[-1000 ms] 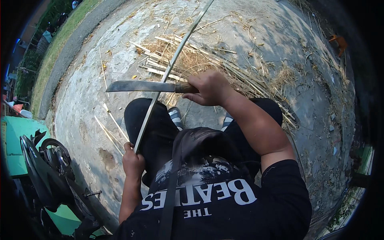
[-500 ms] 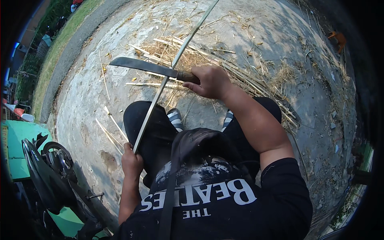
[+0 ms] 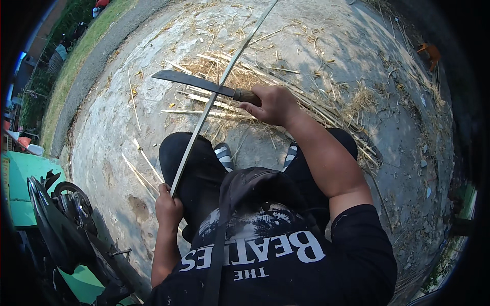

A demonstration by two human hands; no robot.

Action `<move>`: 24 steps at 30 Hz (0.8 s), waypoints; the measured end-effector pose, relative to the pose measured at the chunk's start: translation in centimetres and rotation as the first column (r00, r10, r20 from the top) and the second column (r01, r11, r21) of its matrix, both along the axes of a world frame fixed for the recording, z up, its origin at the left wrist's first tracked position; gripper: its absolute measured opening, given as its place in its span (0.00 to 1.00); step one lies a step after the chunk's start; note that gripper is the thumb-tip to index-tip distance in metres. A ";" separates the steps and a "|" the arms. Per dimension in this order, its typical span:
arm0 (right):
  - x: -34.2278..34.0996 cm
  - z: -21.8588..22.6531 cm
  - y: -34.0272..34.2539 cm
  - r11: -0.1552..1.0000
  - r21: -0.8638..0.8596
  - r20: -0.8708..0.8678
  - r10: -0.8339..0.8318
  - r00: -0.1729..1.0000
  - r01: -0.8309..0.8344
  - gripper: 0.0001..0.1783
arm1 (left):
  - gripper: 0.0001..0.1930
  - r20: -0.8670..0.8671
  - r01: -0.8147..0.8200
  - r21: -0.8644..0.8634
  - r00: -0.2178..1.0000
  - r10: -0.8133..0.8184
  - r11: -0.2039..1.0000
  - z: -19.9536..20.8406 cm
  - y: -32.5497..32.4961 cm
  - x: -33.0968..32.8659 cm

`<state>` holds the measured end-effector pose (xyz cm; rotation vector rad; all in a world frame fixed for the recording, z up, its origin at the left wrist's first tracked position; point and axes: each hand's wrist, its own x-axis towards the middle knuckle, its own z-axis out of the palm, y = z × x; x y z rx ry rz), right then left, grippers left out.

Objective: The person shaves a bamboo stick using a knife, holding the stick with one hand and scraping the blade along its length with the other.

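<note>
My left hand (image 3: 169,207) grips the near end of a long, thin bamboo strip (image 3: 199,127), which slants away past my left knee to the far edge of view. Wrapped round the wooden handle of a machete (image 3: 196,81) is my right hand (image 3: 274,105). The dark blade points left and crosses the strip near the handle end, over a pile of pale split strips (image 3: 301,99) on the ground. Whether the edge bites into the strip cannot be made out.
Fine shavings (image 3: 242,76) lie among the pile, with loose slivers (image 3: 140,173) left of my left knee. A black motorbike (image 3: 64,224) stands at the lower left. A paved strip and grass (image 3: 76,76) run along the left, and an orange object (image 3: 430,55) is at the far right.
My right hand and the machete have shifted slightly to the right, so the strip crosses the blade a little farther from the handle. My left hand has stayed put.
</note>
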<state>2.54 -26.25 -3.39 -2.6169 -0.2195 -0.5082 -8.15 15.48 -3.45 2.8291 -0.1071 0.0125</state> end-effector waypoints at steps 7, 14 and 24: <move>-0.4 -0.1 2.2 0.876 -0.202 0.194 0.474 0.859 -0.438 0.22 | 0.13 -0.042 -0.039 -0.019 0.998 0.038 0.999 -0.2 -0.2 0.2; 1.0 0.0 -1.7 1.000 -0.009 0.063 0.019 0.998 -0.018 0.23 | 0.12 -0.015 -0.047 -0.041 0.999 0.047 0.998 -0.7 0.0 0.3; 0.1 0.2 0.7 0.920 -0.168 0.174 0.383 0.907 -0.356 0.24 | 0.11 -0.031 -0.034 -0.084 0.999 0.032 0.996 -0.7 0.6 -0.2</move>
